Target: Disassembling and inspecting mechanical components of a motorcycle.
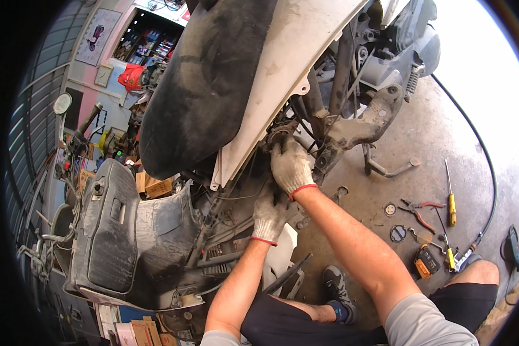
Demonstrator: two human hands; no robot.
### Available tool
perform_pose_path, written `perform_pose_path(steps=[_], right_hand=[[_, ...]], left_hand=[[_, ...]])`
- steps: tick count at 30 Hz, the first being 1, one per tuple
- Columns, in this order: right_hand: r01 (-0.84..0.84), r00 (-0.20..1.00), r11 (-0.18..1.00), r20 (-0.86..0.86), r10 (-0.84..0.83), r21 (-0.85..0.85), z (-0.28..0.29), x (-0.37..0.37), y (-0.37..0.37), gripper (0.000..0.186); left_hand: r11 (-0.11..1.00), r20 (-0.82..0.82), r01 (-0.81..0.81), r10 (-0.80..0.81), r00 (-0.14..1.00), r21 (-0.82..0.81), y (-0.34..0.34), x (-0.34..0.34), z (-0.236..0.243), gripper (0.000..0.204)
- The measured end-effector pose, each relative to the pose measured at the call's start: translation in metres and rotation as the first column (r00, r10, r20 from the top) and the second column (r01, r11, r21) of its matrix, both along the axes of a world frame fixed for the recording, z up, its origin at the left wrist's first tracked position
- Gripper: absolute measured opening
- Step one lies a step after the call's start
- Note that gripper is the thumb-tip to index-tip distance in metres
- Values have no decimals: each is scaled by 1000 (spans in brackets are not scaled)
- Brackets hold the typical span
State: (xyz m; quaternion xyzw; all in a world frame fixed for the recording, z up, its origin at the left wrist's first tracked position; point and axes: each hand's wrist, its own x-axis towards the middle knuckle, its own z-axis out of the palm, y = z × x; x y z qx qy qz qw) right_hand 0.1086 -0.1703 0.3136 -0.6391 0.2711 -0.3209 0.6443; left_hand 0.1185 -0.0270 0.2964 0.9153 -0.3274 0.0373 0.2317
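A partly stripped scooter with a dusty black seat [207,86] and a white side panel [282,75] fills the middle. My right hand [292,168], in a knitted glove with a red cuff, reaches under the panel's edge. Its fingers are curled up against a dirty round part [282,134] beside the frame; what the fingertips grip is hidden. My left hand [269,218], gloved alike, is lower and to the left, in among the frame and cables. Its fingers are lost in shadow. A brown metal bracket [363,124] juts out right of my right hand.
On the concrete floor at right lie pliers [425,212], a yellow-handled screwdriver [451,207], round metal parts [398,233] and an orange-black battery pack [427,262]. A black hose [483,144] curves past them. Grey scooter bodywork [106,230] stands at left. My shoe [339,291] is below.
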Motion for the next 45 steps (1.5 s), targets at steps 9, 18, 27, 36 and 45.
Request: perform_pose_path(steps=[9, 18, 27, 36, 45], right_hand=[[-137, 980, 942, -178, 84, -308, -6, -8, 2, 31], [78, 997, 996, 17, -78, -49, -33, -4, 5, 30], [83, 996, 993, 6, -84, 80, -26, 3, -3, 28], [231, 972, 966, 75, -223, -119, -42, 25, 3, 21], [235, 972, 950, 23, -235, -205, -55, 23, 3, 17]], left_hand=[[997, -79, -39, 45, 996, 68, -4, 2, -2, 46], [999, -97, -33, 30, 995, -23, -5, -4, 7, 38], [997, 28, -52, 51, 998, 50, -1, 0, 1, 32], [1000, 74, -17, 15, 997, 19, 2, 0, -1, 30], [994, 11, -84, 84, 996, 67, 4, 2, -1, 37]])
